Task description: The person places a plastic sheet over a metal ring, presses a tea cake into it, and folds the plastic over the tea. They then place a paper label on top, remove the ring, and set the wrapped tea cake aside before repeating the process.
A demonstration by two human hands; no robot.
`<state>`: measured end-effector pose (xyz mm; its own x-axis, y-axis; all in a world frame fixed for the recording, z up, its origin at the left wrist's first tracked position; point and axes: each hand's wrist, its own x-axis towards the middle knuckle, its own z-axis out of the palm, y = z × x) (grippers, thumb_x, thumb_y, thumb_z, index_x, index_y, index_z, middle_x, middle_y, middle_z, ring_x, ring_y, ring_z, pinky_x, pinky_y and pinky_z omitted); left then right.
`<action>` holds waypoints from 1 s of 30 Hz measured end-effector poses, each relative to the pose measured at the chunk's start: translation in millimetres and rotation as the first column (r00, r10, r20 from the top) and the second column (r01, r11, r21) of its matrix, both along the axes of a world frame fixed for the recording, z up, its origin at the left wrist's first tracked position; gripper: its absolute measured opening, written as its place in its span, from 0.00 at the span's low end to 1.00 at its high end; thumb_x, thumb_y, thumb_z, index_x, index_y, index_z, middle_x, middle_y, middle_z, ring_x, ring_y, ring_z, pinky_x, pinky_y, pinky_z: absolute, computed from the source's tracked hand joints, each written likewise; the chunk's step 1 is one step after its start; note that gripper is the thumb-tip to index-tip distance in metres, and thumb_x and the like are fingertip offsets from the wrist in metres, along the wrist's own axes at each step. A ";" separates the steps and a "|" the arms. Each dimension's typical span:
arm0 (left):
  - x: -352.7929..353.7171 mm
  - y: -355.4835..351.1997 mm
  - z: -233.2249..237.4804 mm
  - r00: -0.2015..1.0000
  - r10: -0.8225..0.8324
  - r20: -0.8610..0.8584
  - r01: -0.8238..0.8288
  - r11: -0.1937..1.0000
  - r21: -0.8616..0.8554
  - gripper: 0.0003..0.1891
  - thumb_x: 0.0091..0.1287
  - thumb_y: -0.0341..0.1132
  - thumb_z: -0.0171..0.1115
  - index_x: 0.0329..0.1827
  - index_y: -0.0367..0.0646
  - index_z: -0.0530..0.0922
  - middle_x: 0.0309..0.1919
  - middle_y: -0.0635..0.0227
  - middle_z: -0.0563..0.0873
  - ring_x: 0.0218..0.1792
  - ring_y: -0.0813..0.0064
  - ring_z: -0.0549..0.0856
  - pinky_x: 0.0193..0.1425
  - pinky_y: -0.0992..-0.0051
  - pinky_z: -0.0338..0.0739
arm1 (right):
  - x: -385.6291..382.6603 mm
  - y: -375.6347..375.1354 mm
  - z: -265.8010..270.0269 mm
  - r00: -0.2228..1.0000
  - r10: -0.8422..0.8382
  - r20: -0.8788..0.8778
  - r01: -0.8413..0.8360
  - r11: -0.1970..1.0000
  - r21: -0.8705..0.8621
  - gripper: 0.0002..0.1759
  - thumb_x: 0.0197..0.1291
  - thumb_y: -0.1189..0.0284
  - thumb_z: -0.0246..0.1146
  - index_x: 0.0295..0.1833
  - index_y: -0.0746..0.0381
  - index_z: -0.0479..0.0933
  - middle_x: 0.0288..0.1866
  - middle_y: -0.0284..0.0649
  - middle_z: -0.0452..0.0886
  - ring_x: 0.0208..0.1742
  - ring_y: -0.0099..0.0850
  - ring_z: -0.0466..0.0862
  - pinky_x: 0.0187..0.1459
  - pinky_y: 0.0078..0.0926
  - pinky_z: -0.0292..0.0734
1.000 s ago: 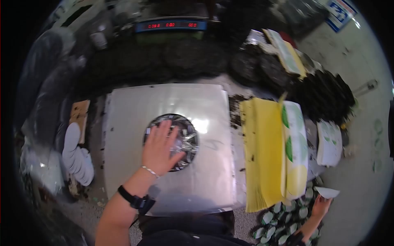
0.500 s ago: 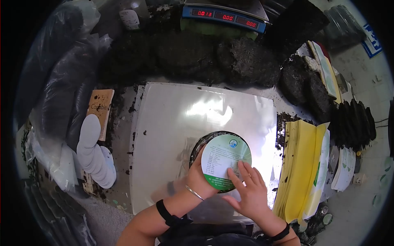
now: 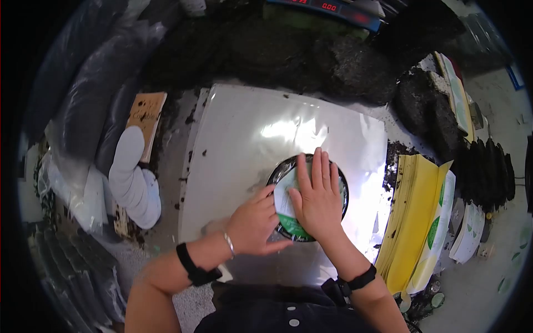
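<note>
A round label [image 3: 286,210], white with a green lower band, lies on a dark round object [image 3: 345,194] wrapped in shiny plastic. My right hand [image 3: 319,202] is flat over the label, fingers stretched away from me, and hides much of it. At the left edge of the round object is my left hand [image 3: 254,222], its thumb apart from the other fingers and its fingertips at the rim. Both rest over a shiny pale board [image 3: 233,144].
White round labels [image 3: 132,177] overlap at the left beside a brown booklet [image 3: 147,117]. Yellow and white sheets [image 3: 413,216] stand at the right. Dark round cakes [image 3: 355,69] line the back, below a blue scale [image 3: 333,10]. Plastic-wrapped bundles [image 3: 91,100] fill the far left.
My right hand has moved up and now lies flat over the label. My left hand has come out from beneath the label to its left side. The camera view has shifted.
</note>
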<state>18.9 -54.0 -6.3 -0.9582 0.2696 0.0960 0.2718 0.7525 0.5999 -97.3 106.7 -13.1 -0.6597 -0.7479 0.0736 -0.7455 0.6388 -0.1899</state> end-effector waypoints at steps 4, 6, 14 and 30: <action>-1.2 -18.2 -11.1 0.963 0.232 0.136 -0.253 0.610 0.751 0.22 0.72 0.47 0.67 0.53 0.33 0.83 0.43 0.52 0.88 0.54 0.60 0.87 0.79 0.56 0.68 | 1.7 -1.6 -4.8 0.991 0.128 0.024 -0.127 0.990 -0.053 0.42 0.71 0.50 0.60 0.85 0.55 0.60 0.87 0.55 0.57 0.87 0.50 0.57 0.85 0.51 0.47; -21.9 0.5 -41.8 0.769 0.583 0.262 -0.460 0.221 0.860 0.19 0.76 0.43 0.64 0.59 0.37 0.83 0.42 0.55 0.89 0.51 0.65 0.88 0.71 0.63 0.75 | 10.7 -3.7 2.7 0.996 0.081 0.046 -0.077 0.993 -0.095 0.42 0.71 0.49 0.61 0.85 0.53 0.61 0.87 0.55 0.57 0.87 0.50 0.57 0.84 0.53 0.47; -46.9 18.8 -38.4 0.864 0.386 0.322 -0.499 0.580 0.644 0.26 0.84 0.47 0.51 0.75 0.38 0.72 0.63 0.53 0.84 0.62 0.64 0.84 0.69 0.68 0.74 | 50.6 71.5 27.5 0.701 0.493 0.515 -0.469 0.863 -0.187 0.38 0.74 0.60 0.58 0.85 0.60 0.58 0.87 0.53 0.56 0.88 0.51 0.52 0.85 0.54 0.44; 22.5 230.5 94.0 0.733 -0.671 0.116 -0.070 0.095 0.993 0.32 0.72 0.35 0.72 0.75 0.45 0.65 0.74 0.58 0.69 0.72 0.67 0.75 0.76 0.66 0.72 | 269.5 299.1 -56.0 0.614 0.363 0.701 0.340 0.680 -0.650 0.30 0.78 0.44 0.47 0.46 0.57 0.85 0.53 0.41 0.88 0.62 0.41 0.82 0.67 0.49 0.71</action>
<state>41.4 176.4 87.7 -0.7858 0.5978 0.1588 -0.2596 -0.5518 0.7926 172.2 405.8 -69.2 -0.7118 -0.7009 0.0457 -0.1057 0.0425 -0.9935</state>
